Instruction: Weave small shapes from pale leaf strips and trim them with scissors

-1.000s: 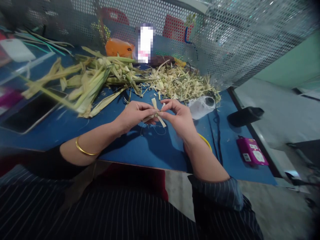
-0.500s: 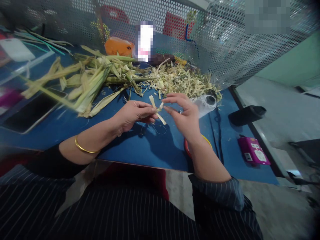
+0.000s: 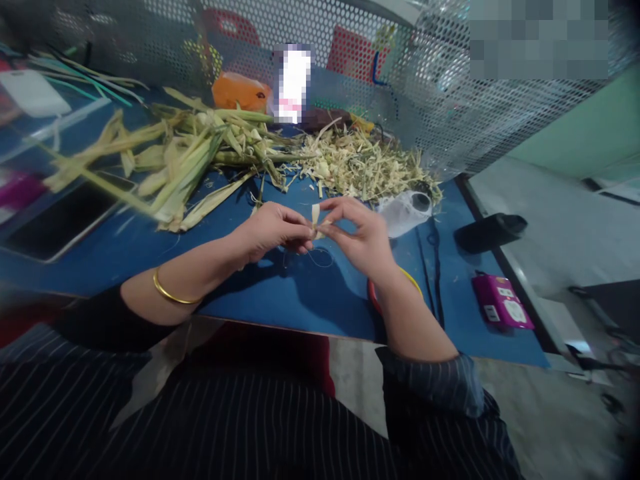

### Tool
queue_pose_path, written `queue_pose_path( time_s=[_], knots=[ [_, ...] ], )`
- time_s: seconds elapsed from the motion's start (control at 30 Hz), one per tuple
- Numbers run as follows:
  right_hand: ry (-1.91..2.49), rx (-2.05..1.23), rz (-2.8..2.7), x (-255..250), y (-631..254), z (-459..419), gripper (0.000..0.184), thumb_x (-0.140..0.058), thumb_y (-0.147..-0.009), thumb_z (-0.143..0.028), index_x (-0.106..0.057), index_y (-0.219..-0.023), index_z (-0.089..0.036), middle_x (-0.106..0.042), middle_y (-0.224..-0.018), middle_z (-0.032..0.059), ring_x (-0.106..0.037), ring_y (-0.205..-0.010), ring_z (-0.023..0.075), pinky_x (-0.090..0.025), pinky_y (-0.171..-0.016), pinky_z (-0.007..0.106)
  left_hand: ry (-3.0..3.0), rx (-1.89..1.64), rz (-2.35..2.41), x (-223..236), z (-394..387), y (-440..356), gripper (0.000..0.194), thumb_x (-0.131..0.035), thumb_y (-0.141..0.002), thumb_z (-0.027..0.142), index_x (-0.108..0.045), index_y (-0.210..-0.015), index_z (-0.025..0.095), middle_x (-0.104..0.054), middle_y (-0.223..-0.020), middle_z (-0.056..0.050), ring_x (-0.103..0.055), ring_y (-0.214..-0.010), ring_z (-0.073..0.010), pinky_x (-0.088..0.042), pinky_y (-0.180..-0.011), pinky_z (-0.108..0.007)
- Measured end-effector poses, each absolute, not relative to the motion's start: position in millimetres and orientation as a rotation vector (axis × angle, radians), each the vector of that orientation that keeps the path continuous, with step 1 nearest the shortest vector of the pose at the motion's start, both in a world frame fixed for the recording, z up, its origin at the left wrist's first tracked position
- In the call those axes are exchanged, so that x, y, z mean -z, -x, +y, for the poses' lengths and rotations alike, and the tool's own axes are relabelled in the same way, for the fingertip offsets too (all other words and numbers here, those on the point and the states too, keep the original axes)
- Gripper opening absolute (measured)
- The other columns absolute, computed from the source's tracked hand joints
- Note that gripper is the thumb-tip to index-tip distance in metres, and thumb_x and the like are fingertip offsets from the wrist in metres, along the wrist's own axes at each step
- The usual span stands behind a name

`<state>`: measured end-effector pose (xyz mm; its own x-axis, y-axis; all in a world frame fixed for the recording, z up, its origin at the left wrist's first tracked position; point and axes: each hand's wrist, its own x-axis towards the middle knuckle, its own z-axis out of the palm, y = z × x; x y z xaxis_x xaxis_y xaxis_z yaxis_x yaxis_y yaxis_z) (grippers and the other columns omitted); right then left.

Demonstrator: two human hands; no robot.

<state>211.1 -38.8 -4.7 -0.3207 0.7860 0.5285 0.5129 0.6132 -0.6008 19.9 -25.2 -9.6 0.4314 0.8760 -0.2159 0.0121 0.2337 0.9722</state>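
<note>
Over the blue table, my left hand pinches a small piece made of pale corn husk strips between thumb and fingers. My right hand meets it from the other side, its thumb and index finger closed on the same strips. One strip end stands up above the fingertips; the middle of the piece is mostly hidden by the fingers. A thin thread hangs in a loop just below. Longer corn husks lie in a heap beyond my left hand, and a pile of husk scraps lies beyond my right.
A plastic-wrapped roll and red-yellow scissors handles are close to my right arm. Farther right are a black cylinder and a purple tissue pack. A dark phone-like slab lies left. Perforated metal mesh borders the table's back.
My right hand has moved left and closed in on the husk strips, so its fingertips now meet those of my left hand. The husk piece has turned slightly, and less of it shows.
</note>
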Motion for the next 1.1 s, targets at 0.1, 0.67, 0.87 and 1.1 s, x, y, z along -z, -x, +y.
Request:
queue_pose_path(
  time_s=[0.1, 0.67, 0.87, 1.1],
  knots=[
    [1.066, -0.755, -1.884, 7.1, -209.0, -39.0, 0.015, -0.068, -0.082, -0.029, -0.059, -0.071, -0.022, -0.067, -0.085, 0.0023, -0.061, -0.082, 0.0180, -0.047, -0.077, 0.035, -1.254, -0.671, 0.941, 9.6, -25.9, -19.5, 0.012, -0.076, -0.067, 0.026, -0.074, -0.068, 0.014, -0.071, -0.064, -0.007, -0.063, -0.055, -0.0140, -0.053, -0.060, -0.028],
    [1.073, -0.921, -1.408, 19.3, -198.8, -35.1, 0.021, -0.070, -0.076, -0.023, -0.051, -0.070, -0.023, -0.053, -0.066, -0.0035, -0.049, -0.064, 0.0118, -0.041, -0.062, 0.029, -1.313, -1.017, 0.868, 16.4, -29.2, -30.1, 0.036, -0.083, -0.063, 0.035, -0.075, -0.091, 0.016, -0.074, -0.096, -0.006, -0.066, -0.093, -0.0200, -0.047, -0.090, -0.034],
    [1.116, -0.767, -1.361, 22.7, -190.3, -39.2, 0.019, -0.066, -0.077, -0.017, -0.050, -0.069, -0.022, -0.052, -0.065, -0.0050, -0.048, -0.060, 0.0099, -0.042, -0.062, 0.028, -1.214, -1.154, 0.844, 28.2, -30.4, -40.5, 0.028, -0.083, -0.064, 0.031, -0.071, -0.084, 0.015, -0.072, -0.084, -0.003, -0.065, -0.081, -0.0154, -0.048, -0.086, -0.031],
    [1.116, -0.489, -1.399, 29.5, -182.3, -42.2, 0.015, -0.061, -0.080, -0.012, -0.051, -0.073, -0.021, -0.055, -0.070, -0.0048, -0.052, -0.065, 0.0096, -0.044, -0.065, 0.027, -1.003, -1.129, 0.769, 28.0, -32.0, -44.6, 0.025, -0.083, -0.064, 0.023, -0.067, -0.082, 0.016, -0.069, -0.078, 0.000, -0.064, -0.077, -0.0124, -0.050, -0.082, -0.029]
  ],
)
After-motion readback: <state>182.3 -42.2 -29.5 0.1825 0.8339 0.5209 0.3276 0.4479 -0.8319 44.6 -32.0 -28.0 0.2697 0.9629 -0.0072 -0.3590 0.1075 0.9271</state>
